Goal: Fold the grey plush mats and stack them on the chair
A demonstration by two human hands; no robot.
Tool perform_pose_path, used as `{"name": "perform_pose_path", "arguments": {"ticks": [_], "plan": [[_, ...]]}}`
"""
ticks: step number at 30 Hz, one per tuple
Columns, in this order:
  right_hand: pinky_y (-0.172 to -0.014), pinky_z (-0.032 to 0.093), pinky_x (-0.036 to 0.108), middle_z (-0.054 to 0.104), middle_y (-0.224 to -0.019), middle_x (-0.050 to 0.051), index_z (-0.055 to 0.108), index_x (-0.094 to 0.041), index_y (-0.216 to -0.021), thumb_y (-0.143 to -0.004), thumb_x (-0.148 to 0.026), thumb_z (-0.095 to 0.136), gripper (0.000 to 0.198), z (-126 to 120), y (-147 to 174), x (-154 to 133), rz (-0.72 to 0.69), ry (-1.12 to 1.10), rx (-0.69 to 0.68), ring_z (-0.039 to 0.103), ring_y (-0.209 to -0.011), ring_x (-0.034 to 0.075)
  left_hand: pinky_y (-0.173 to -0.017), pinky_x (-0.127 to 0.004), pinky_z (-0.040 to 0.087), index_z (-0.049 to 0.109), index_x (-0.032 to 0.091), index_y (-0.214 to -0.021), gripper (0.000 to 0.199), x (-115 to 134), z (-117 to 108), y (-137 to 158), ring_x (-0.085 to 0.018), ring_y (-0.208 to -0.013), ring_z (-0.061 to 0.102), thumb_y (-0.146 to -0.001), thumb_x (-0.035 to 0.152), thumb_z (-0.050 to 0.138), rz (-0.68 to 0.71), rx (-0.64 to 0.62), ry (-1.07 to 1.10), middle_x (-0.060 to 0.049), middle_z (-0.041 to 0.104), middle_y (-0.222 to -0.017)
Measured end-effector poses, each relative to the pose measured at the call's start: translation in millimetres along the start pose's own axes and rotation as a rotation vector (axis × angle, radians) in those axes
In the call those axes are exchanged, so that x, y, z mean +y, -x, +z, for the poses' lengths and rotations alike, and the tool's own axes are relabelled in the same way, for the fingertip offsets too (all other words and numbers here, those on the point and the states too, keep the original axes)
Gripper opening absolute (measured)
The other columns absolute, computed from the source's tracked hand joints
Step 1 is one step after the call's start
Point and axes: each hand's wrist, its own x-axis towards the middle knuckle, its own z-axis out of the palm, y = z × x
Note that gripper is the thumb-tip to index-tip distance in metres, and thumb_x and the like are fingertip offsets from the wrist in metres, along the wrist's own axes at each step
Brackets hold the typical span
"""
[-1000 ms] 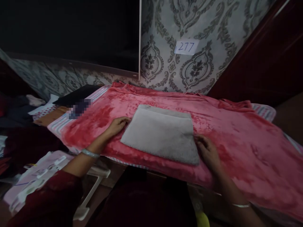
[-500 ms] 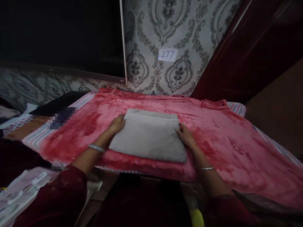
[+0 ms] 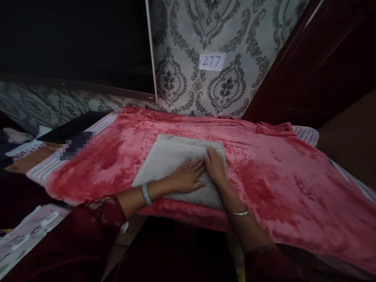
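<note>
A folded light grey plush cloth (image 3: 161,160) lies on a pink and red blanket (image 3: 100,168). My left hand (image 3: 188,176) rests flat across the middle right of the cloth, fingers spread and pointing right. Close beside it, my right hand (image 3: 216,164) lies on the cloth near its right edge, fingers stretched out and pointing away from me. The two hands almost meet at the fingertips. Neither one grips the cloth; both press on its top layer. A narrow strip of an under layer shows along the far edge.
Striped padding (image 3: 307,134) shows under the blanket's edges. A large dark screen (image 3: 76,43) stands at the back left, before patterned wallpaper (image 3: 170,78) with a paper label (image 3: 212,62) reading 277. A dark red panel (image 3: 317,70) rises at the right. A blurred-out item (image 3: 76,145) lies at the left.
Both hands have let go of the cloth's side edges. The left moved right and the right moved slightly inward, both now flat on top. The cloth stays folded in place.
</note>
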Motion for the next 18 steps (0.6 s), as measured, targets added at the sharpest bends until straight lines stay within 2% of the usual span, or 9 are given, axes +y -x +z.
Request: {"name": "perform_pose_path", "arguments": {"ticks": [2,4,7,10,14,16,18], "plan": [[-0.122,0.030,0.053,0.052,-0.153,0.018,0.048,-0.010,-0.150,-0.100,-0.034,0.030,0.059,0.3,4.1,2.7,-0.022,0.003,0.006,0.043,-0.145,0.028,-0.127,-0.059,0.010,0.032,0.020,-0.161,0.076,-18.7,-5.2,5.0,-0.031,-0.159,0.016,-0.099,0.063,0.041,-0.068,0.021,-0.027,-0.017,0.022,-0.169],[-0.122,0.030,0.053,0.051,-0.153,0.018,0.049,-0.011,-0.150,-0.101,-0.035,0.030,0.058,-0.7,4.5,2.7,-0.034,0.033,-0.016,0.041,-0.146,0.028,-0.126,-0.061,0.010,0.035,0.024,-0.160,0.073,-44.7,-17.8,11.5,-0.032,-0.158,0.016,-0.099,0.063,0.040,-0.219,0.023,-0.073,-0.015,0.022,-0.170],[-0.123,0.029,0.052,0.047,-0.157,0.019,0.050,-0.009,-0.149,-0.101,-0.036,0.032,0.058,-2.6,2.8,-2.7,-0.022,0.118,-0.087,0.036,-0.150,0.030,-0.125,-0.062,0.012,0.035,0.023,-0.160,0.067,-86.6,-39.7,24.5,-0.034,-0.158,0.017,-0.102,0.056,0.038,-0.464,0.033,-0.136,-0.014,0.023,-0.170],[-0.123,0.027,0.050,0.043,-0.159,0.018,0.049,-0.008,-0.150,-0.102,-0.036,0.033,0.058,-4.3,2.8,-9.1,0.011,0.189,-0.148,0.033,-0.151,0.030,-0.124,-0.061,0.018,0.033,0.022,-0.161,0.063,-116.6,-53.4,38.7,-0.033,-0.158,0.018,-0.104,0.049,0.033,-0.579,0.051,-0.134,-0.013,0.024,-0.170],[-0.123,0.025,0.049,0.042,-0.161,0.017,0.048,-0.010,-0.151,-0.102,-0.036,0.038,0.057,-6.7,3.0,-14.7,0.019,0.222,-0.168,0.033,-0.151,0.029,-0.124,-0.063,0.016,0.032,0.021,-0.161,0.061,-123.6,-58.4,47.8,-0.033,-0.158,0.015,-0.105,0.043,0.031,-0.615,0.063,-0.136,-0.013,0.024,-0.170],[-0.123,0.026,0.049,0.042,-0.161,0.017,0.047,-0.011,-0.151,-0.101,-0.035,0.041,0.056,-9.1,0.7,-19.8,0.041,0.242,-0.180,0.033,-0.151,0.030,-0.124,-0.066,0.011,0.034,0.018,-0.160,0.062,-115.0,-59.2,45.0,-0.036,-0.159,0.010,-0.104,0.044,0.034,-0.645,0.093,-0.179,-0.015,0.022,-0.170],[-0.122,0.026,0.050,0.042,-0.161,0.017,0.046,-0.011,-0.152,-0.101,-0.033,0.041,0.056,-12.9,-3.7,-28.3,0.066,0.280,-0.217,0.033,-0.151,0.030,-0.124,-0.066,0.008,0.038,0.017,-0.159,0.063,-102.1,-59.2,37.3,-0.037,-0.159,0.007,-0.103,0.045,0.037,-0.609,0.137,-0.217,-0.016,0.022,-0.170]]}}
